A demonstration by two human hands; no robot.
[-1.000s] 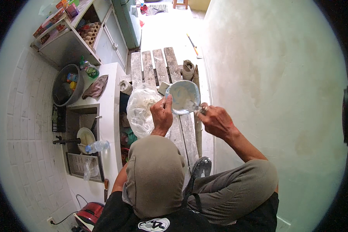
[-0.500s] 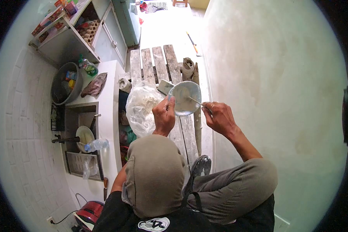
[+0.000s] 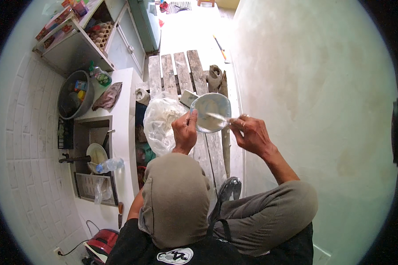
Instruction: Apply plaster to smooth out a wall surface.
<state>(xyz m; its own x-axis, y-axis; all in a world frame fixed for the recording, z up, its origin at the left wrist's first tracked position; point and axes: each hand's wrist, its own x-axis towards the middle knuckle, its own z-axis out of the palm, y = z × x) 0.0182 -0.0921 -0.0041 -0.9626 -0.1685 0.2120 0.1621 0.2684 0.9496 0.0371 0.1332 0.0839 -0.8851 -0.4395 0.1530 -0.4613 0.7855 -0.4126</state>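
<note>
My left hand (image 3: 185, 131) grips the left rim of a pale blue-grey bowl (image 3: 199, 123), its thumb over the edge. A whitish paste (image 3: 208, 106) coats the inside of the bowl. My right hand (image 3: 252, 136) is closed around the handle of a spoon (image 3: 217, 117), whose whitish end is over the bowl and smeared by motion. White smudges mark my right fingers. Left of the bowl, a clear plastic bag (image 3: 157, 128) with white powder in it sits on the wooden planks. Beyond the bowl's far left edge lies a flat, pale, rectangular piece (image 3: 188, 98), partly hidden.
I sit on a weathered plank bench (image 3: 181, 73) beside a plastered wall (image 3: 314, 110). To the left runs a white counter (image 3: 127, 101) with a sink (image 3: 93, 126), a plastic bottle (image 3: 110, 165), a grey basin (image 3: 88, 104) and a brown cloth (image 3: 108, 96). A rolled-up piece (image 3: 215, 77) stands near the bench's far right.
The spoon has lifted and turned, so its whitish end now shows above the paste. The bowl has shifted slightly and tilts a little differently; my left hand moved with it.
</note>
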